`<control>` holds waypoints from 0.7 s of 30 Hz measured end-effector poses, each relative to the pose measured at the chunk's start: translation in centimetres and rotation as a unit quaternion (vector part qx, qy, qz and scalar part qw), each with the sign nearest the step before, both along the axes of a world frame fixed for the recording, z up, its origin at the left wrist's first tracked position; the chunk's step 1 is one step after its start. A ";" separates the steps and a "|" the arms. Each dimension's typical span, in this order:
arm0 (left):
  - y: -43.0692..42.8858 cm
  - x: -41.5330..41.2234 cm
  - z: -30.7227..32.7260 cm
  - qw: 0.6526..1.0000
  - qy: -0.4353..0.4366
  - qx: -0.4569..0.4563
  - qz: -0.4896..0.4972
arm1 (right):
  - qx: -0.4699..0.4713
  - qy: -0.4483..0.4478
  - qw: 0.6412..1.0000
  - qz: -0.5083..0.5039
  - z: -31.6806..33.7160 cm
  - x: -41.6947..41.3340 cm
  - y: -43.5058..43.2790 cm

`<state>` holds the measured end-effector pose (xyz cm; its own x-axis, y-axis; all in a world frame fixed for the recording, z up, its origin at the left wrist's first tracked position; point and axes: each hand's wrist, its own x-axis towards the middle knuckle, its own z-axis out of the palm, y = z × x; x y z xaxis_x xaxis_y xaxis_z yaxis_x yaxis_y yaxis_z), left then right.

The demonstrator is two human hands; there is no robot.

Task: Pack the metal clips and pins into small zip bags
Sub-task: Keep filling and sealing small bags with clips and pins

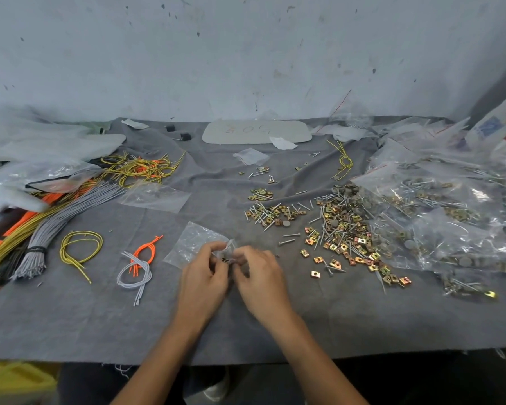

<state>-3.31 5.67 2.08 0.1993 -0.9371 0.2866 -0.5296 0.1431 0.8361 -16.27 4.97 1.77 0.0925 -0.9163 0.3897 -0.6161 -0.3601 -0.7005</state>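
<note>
A small clear zip bag [194, 241] lies on the grey cloth in the middle, its near corner lifted between my hands. My left hand [205, 274] pinches that corner from the left. My right hand [260, 276] pinches it from the right, fingers curled; small dark pieces show between the fingertips. A loose pile of brass-coloured metal clips and pins [341, 232] spreads to the right of my hands. A smaller heap of clips and pins [270, 214] lies just beyond them.
Filled zip bags [450, 214] are piled at the right. Empty zip bag [155, 197] lies further back left. Yellow cords [81, 247], orange and grey cords [139, 264] and a grey cord bundle [56, 226] lie at the left. A white board [256, 131] lies by the wall.
</note>
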 end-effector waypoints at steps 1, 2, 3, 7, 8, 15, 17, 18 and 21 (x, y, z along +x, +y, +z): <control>0.0 0.0 0.0 1.000 -0.002 0.001 -0.002 | 0.013 0.007 1.000 0.014 0.1 0.0 0.1; 0.1 0.0 0.0 1.000 -0.004 0.002 -0.005 | 0.022 0.014 0.999 0.026 0.1 0.0 0.2; 0.2 0.0 0.1 1.000 -0.007 0.002 -0.006 | 0.024 0.024 0.999 0.039 0.1 -0.1 0.1; 0.1 0.0 0.1 1.000 -0.013 -0.003 0.006 | 0.041 0.037 0.994 0.098 0.4 -0.3 -0.2; 0.0 0.0 0.0 1.000 -0.011 -0.001 0.009 | 0.056 0.004 0.993 0.107 0.4 -0.2 -0.2; 0.3 -0.1 0.3 1.000 0.009 0.001 0.014 | -0.032 0.082 0.993 -0.073 2.5 -5.8 -6.3; 0.3 -0.2 0.3 1.000 0.012 0.007 0.010 | 0.029 0.197 0.974 -0.111 3.2 -7.9 -8.9; 0.4 -0.2 0.4 1.000 0.012 0.009 0.009 | 0.062 0.260 0.957 -0.116 3.2 -8.5 -9.8; 0.4 -0.2 0.5 1.000 0.015 0.014 0.013 | 0.116 0.339 0.928 -0.100 2.6 -8.9 -10.9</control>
<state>-3.50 6.11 2.60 0.2319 -0.9388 0.2548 -0.5078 0.1066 0.8548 -25.17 -5.96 4.41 0.0624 -0.9936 0.0942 -0.9819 -0.0780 -0.1724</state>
